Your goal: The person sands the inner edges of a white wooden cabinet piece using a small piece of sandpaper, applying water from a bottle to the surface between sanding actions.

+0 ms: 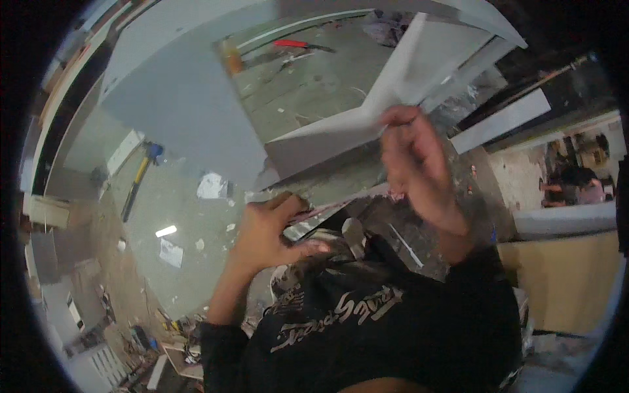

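My left hand [272, 232] is at the near edge of the greenish tabletop, its fingers curled over one end of a thin pinkish strip [341, 206] and its thumb lower down. The strip runs rightward to below my right hand [419, 167]; whether it is loose or part of an edge I cannot tell. Raised and blurred, my right hand has its fingers curled together near a white angled panel [377, 108]. Anything between those fingers is hidden. A large grey-white board [177, 98] lies beyond my left hand.
A hammer [139, 177] with a yellow-and-black handle lies at the left. A red-handled tool [291, 44] rests at the far side. Scraps and a small white piece [166, 230] are scattered on the tabletop [203, 262]. A tan board [563, 281] stands at the right.
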`<state>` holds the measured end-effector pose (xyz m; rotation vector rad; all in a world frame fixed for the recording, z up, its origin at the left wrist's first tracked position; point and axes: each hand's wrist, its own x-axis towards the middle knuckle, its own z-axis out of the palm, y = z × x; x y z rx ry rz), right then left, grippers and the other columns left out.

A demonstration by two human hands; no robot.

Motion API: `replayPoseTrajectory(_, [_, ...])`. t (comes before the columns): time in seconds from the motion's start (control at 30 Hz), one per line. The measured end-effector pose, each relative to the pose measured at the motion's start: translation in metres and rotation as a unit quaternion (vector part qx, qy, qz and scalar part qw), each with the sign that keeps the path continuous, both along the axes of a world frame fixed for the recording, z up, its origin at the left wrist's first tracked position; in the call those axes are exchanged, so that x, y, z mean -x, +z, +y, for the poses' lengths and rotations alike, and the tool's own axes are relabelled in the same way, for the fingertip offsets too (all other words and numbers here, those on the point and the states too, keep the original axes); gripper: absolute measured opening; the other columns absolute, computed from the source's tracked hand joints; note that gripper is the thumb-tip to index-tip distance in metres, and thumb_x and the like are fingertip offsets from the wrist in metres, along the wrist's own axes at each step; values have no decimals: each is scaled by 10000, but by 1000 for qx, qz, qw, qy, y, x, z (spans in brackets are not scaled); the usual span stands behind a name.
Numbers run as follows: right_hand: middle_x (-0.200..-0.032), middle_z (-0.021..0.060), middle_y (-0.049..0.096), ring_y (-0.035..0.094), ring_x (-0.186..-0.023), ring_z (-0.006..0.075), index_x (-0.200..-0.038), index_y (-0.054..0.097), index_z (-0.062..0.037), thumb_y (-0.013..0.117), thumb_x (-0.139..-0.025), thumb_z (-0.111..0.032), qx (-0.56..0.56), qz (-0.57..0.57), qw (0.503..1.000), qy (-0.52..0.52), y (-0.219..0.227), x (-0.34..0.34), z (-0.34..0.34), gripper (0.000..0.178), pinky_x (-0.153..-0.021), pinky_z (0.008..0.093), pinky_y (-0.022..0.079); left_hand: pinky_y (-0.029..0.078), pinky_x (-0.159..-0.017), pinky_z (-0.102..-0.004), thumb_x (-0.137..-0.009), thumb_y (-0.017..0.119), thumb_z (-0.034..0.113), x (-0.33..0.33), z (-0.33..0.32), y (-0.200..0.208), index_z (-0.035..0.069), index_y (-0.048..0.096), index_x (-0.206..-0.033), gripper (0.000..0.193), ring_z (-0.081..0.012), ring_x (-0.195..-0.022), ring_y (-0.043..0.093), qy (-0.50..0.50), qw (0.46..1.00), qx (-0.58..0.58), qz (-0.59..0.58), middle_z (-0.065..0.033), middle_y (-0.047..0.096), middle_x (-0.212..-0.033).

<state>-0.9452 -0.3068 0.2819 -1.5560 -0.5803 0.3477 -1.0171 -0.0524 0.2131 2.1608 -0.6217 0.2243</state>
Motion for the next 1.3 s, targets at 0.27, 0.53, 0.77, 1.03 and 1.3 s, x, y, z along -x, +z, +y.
replayPoseTrajectory(0.27, [-667, 86, 597, 653, -553, 231, -833, 559, -81, 622, -912, -442, 364, -458, 738, 336, 52, 49, 43, 375, -455, 332, 504, 487, -504, -433, -773, 712, 633, 80, 33, 73, 101, 644, -880, 547, -254, -477, 604, -101, 986, -127, 44, -49, 563, -552])
replayPoseTrajectory(0.53, [-638, 71, 588, 636, -506, 226, -794, 577, -74, 608, -935, -291, 270, -383, 723, 507, 121, 36, 46, 260, -404, 357, 480, 398, -324, -307, -916, 654, 325, 140, 33, 131, 144, 636, -858, 191, -156, -383, 521, -76, 984, -154, 43, 14, 534, -545])
replayPoseTrajectory(0.77, [-587, 181, 513, 528, -522, 193, -671, 573, -1, 576, -943, -194, 376, -197, 860, 283, 15, -14, -33, 333, -530, 385, 416, 424, -832, -333, -936, 573, 205, 321, 243, -24, 35, 514, -1196, 316, -253, -981, 560, 362, 862, 116, 336, -92, 553, -1101])
replayPoseTrajectory(1.03, [-688, -26, 487, 385, -549, 83, -788, 552, -43, 411, -1062, -349, 187, 168, 910, 330, -58, -61, 42, 434, -524, 299, 379, 341, -1089, -347, -1042, 466, 285, 236, 339, -228, 6, 447, -1408, 460, -241, -1285, 474, 682, 716, 9, 150, -109, 515, -1393])
replayPoseTrajectory(1.3, [-700, 7, 499, 491, -602, 125, -1023, 594, -15, 429, -1058, -351, -116, 430, 851, 277, -78, -25, 55, 376, -624, 321, 468, 440, -961, -386, -946, 593, 189, 66, 126, -118, 40, 599, -1175, 274, -230, -1095, 567, 476, 878, -22, -44, -123, 605, -1161])
